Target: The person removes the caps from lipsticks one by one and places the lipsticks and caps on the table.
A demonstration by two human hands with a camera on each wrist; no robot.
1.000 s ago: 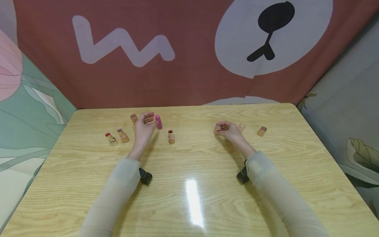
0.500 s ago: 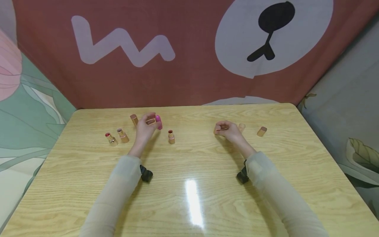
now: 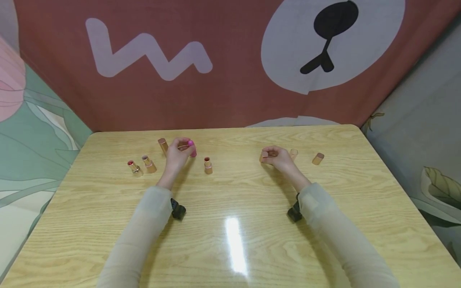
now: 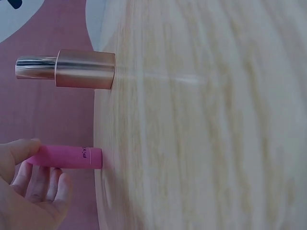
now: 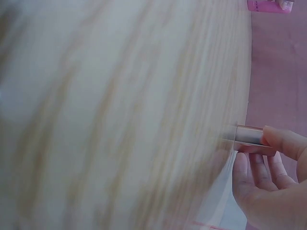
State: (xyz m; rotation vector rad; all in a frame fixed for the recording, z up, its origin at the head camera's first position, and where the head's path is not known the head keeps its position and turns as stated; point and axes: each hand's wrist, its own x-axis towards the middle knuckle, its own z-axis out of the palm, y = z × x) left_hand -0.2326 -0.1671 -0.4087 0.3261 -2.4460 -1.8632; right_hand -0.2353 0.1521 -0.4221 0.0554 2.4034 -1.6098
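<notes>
At the left of the desk [image 3: 230,192], the red lipstick [image 3: 135,169] and the paler open lipstick [image 3: 149,165] stand side by side, where they stood a second ago. Behind them, the copper-coloured tube [image 3: 163,146] shows more of its body, because the left hand [image 3: 176,157] has shifted rightward.

That hand brings the main change. A second ago its fingers lay just beside the pink tube [image 4: 69,157]; now thumb and fingers have come around its top and pinch it narrowly. The tube stands upright, its base apparently touching the desk, so it seems gripped but not yet lifted. Its lettering is partly hidden.

Just right of the pink tube, the uncapped rose-gold lipstick [image 3: 208,165] is untouched and unmoved.

Further right, the right hand [image 3: 276,157] has hardly changed: its fingers hold the small rose-gold cap [image 5: 249,136] from above, one end at the desk. Judging from this, each hand now has its own piece secured, well apart from the other. The pale cap [image 3: 294,152], partly behind the right hand, and the gold cap [image 3: 318,159], farthest right, remain in place.
</notes>
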